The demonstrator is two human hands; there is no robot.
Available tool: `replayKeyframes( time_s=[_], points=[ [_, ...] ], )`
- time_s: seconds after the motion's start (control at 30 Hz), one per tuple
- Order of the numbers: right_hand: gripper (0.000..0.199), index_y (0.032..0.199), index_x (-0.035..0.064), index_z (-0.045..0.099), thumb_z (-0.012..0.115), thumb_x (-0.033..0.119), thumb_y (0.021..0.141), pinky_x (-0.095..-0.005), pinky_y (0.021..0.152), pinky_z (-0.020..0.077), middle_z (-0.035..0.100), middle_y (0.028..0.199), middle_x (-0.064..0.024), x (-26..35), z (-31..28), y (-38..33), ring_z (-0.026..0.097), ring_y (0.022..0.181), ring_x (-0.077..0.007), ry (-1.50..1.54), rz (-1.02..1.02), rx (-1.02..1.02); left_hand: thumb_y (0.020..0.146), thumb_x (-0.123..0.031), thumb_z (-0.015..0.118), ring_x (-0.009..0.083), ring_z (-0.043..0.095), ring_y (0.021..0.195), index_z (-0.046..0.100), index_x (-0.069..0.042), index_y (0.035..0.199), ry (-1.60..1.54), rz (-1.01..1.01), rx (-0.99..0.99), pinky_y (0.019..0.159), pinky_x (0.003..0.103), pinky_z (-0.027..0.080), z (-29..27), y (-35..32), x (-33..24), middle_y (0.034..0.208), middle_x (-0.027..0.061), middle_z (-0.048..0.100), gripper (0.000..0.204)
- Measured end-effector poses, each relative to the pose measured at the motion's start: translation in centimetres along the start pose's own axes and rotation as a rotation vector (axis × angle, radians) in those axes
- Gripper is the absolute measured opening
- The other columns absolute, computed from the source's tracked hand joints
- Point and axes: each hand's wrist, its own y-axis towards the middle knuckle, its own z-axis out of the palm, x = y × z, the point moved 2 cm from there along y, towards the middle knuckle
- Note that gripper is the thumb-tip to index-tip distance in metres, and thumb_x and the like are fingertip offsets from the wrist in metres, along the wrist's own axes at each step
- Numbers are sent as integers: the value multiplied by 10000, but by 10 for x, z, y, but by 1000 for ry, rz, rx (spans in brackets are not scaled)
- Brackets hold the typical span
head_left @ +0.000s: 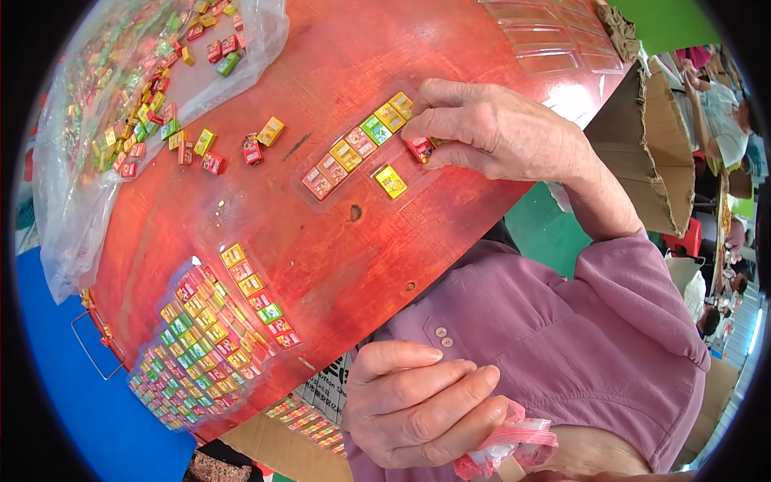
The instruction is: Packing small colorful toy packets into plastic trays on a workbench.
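Observation:
My right hand [486, 132] reaches in from the right, fingers and thumb closed on a small red box [418, 149]. A bit of yellow shows beside that box, partly hidden by the fingers. Right by this hand lies a clear plastic strip tray [306, 190] with a row of small pink, yellow and green boxes; the hand covers part of its far end. A single yellow box [390, 182] lies just nearer to me. Close to my chest, my left hand [422, 402] is curled, with a crumpled pink-edged plastic bag [510, 442] at its fingers; its palm is hidden.
A clear bag [76, 217] spilling loose boxes lies at the far left of the red table [337, 265]. Filled strips [201, 341] are stacked near the left edge. Clear trays [554, 36] lie at the far right, beside a cardboard carton [654, 153]. Other people work beyond.

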Motion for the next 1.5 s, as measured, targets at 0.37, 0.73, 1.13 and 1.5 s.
replayKeyframes(
  time_s=[0.37, 0.73, 1.13, 1.5],
  points=[
    [336, 1137, 25, 643, 743, 148, 841, -392, 764, 553, 593, 1083, -109, 9, 9, 5, 650, 910, -312, 13, -68, 19, 836, -251, 768, 70, 638, 751, 719, -148, 1002, -50, 30, -108, 743, 243, 477, 2, 2, 11, 908, -21, 735, 202],
    [297, 1094, 17, 667, 763, 127, 835, -378, 810, 542, 618, 1068, -118, 10, 12, 5, 640, 975, -305, 85, -26, 3, 871, -252, 739, 80, 642, 773, 711, -132, 1032, -47, 39, -82, 749, 249, 489, -13, 3, 18, 947, -10, 729, 203],
    [251, 1070, -6, 672, 736, 93, 848, -414, 795, 539, 660, 1002, -140, 28, 0, 26, 652, 943, -332, 39, -149, 22, 871, -280, 746, 81, 645, 756, 708, -129, 1029, 10, 56, -155, 710, 249, 488, -31, 8, 24, 937, -12, 726, 222],
    [335, 1187, 10, 613, 694, 70, 867, -448, 805, 517, 592, 1106, -172, 18, 37, 137, 639, 969, -374, -134, -113, 13, 848, -269, 774, 77, 640, 747, 717, -143, 995, 16, 26, -171, 700, 252, 481, -38, -2, 26, 902, -17, 732, 202]
  ],
)
